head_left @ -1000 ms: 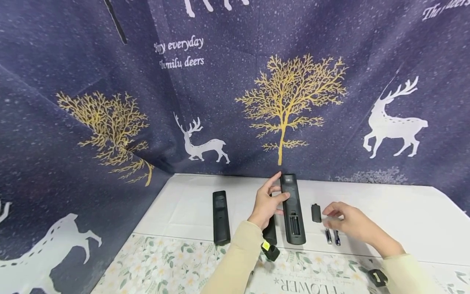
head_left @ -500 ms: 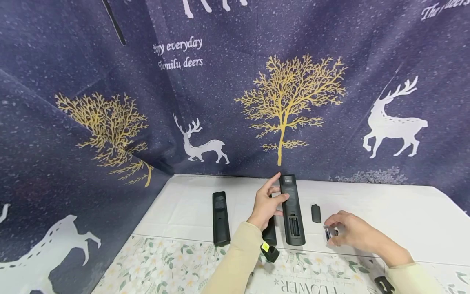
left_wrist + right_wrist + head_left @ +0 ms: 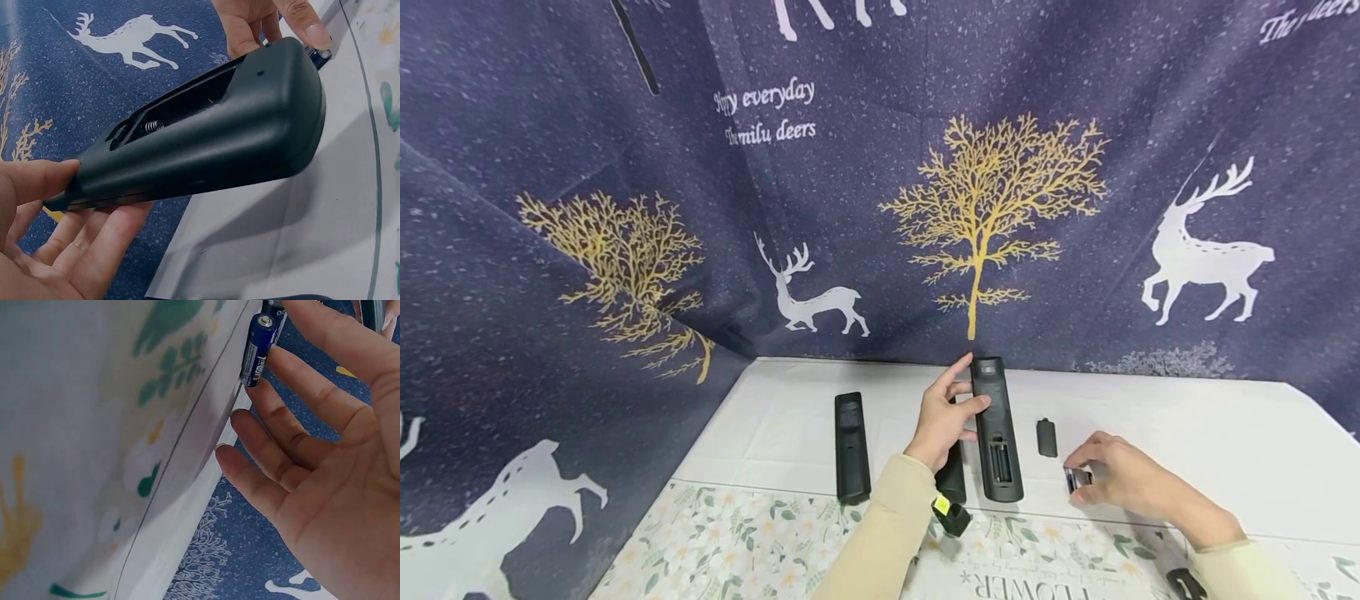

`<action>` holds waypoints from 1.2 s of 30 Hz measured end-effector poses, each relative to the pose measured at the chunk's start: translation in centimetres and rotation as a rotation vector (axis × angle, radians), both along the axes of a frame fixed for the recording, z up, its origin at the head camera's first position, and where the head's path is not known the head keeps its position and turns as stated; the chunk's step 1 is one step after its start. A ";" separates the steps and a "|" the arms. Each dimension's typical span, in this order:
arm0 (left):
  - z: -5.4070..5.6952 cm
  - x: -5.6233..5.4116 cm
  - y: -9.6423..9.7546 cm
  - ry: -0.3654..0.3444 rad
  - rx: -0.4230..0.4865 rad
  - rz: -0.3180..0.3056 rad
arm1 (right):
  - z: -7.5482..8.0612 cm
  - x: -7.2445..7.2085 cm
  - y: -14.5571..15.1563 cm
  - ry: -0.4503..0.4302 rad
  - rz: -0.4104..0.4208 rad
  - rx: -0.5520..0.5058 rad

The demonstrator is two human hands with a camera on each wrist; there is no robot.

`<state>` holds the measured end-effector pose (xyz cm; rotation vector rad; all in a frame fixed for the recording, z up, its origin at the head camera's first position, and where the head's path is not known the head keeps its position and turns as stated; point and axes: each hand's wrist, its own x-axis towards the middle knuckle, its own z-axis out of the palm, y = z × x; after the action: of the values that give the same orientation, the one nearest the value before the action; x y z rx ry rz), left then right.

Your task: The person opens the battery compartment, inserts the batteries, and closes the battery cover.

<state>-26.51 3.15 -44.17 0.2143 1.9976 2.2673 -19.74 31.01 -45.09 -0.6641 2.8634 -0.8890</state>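
My left hand [image 3: 942, 421] holds a black remote control [image 3: 997, 417] with its back up and its battery compartment uncovered. A coiled spring [image 3: 154, 127] shows in that compartment in the left wrist view. To the right, my right hand [image 3: 1123, 477] has its thumb and index finger at the two ends of a small battery [image 3: 1071, 480]. A second battery [image 3: 1087, 477] lies beside it, partly hidden by the hand. In the right wrist view, a blue battery [image 3: 256, 353] shows near the fingertips. The battery cover [image 3: 1047, 437] lies on the table between the remote and my right hand.
Another black remote [image 3: 852, 447] lies at the left of the white table [image 3: 782, 421]. A further dark remote [image 3: 952, 473] is partly covered by my left hand. A flowered cloth [image 3: 760, 533] covers the front, and a dark blue printed curtain [image 3: 880, 167] hangs behind.
My right hand has come down and forward over the batteries, closing its thumb and index finger toward the left one. My left hand and the remote have barely moved.
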 end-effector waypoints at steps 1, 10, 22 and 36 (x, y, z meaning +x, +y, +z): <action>0.0 0.0 0.0 0.000 0.001 0.000 | 0.0 0.0 0.0 -0.008 -0.004 -0.001; -0.1 0.0 0.2 -0.003 0.007 -0.006 | -0.1 0.1 -0.1 0.005 0.009 -0.016; 0.0 0.1 0.2 0.005 0.000 -0.002 | 0.0 0.3 -0.6 0.006 -0.023 -0.054; 0.1 0.1 0.1 0.007 0.007 -0.001 | 0.3 0.6 -1.0 -0.023 -0.033 -0.160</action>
<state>-26.39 3.27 -44.06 0.2232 1.9928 2.2766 -19.16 29.98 -44.82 -0.6170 2.8117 -1.1328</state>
